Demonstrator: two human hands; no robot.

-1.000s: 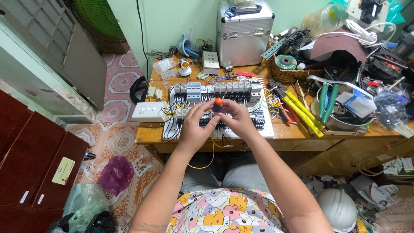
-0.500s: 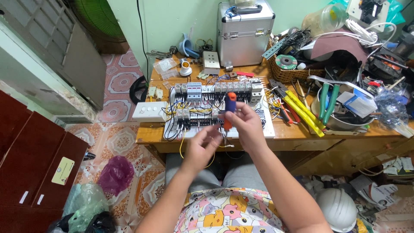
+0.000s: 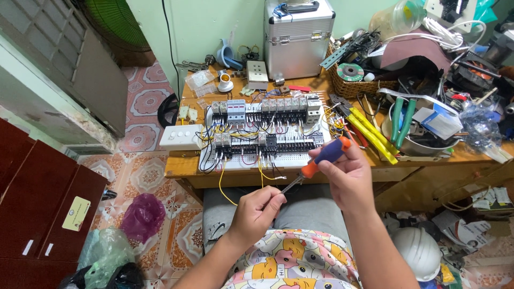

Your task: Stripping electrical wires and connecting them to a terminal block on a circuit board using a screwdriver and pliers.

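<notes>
My right hand point(image 3: 349, 175) grips a screwdriver point(image 3: 320, 159) with a blue and orange handle, held in front of the table edge, its shaft slanting down to the left. My left hand point(image 3: 258, 211) sits lower, over my lap, fingers pinched around the screwdriver's tip. Beyond both hands a white panel point(image 3: 262, 134) with rows of breakers, relays and many coloured wires lies on the wooden table point(image 3: 182, 166). A yellow wire point(image 3: 221, 184) hangs from the panel's front edge.
A white switch box point(image 3: 181, 137) lies left of the panel. A silver metal case point(image 3: 297, 37) stands at the back. Yellow-handled cutters point(image 3: 370, 134), green-handled pliers point(image 3: 401, 115), a wicker basket point(image 3: 353, 80) and clutter fill the right. A white helmet point(image 3: 420, 251) lies on the floor.
Both hands have drawn back from the panel toward my body. The screwdriver went from upright over the panel to slanted, and my left hand now pinches its tip.
</notes>
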